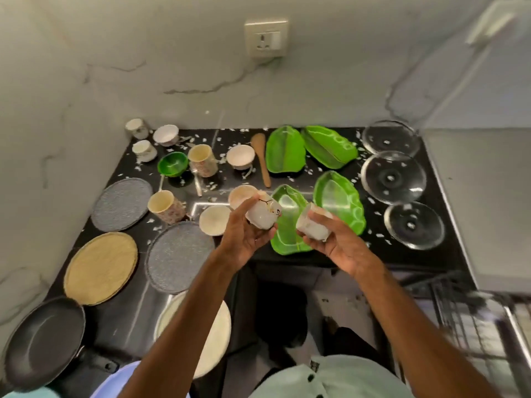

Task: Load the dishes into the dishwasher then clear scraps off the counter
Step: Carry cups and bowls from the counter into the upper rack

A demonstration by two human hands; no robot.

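My left hand point(242, 237) holds a small white cup point(263, 214) above the front of the black counter point(382, 259). My right hand point(336, 244) grips a second small white cup point(312, 224) beside it, over a green leaf-shaped dish point(288, 218). Three more green leaf dishes point(284, 152) lie behind and to the right. White bowls point(215, 219), patterned mugs point(202, 160), a green bowl point(172, 164) and a wooden spatula point(261, 156) stand on the counter. White scraps point(214, 185) are scattered between them. The dishwasher rack point(471, 320) shows at lower right.
Three clear glass plates point(393, 177) line the right side. Two grey plates point(122, 203), a tan plate point(100, 267), a white plate point(214, 337) and a black pan point(43, 343) sit at the left and front. A wall socket point(266, 38) is above.
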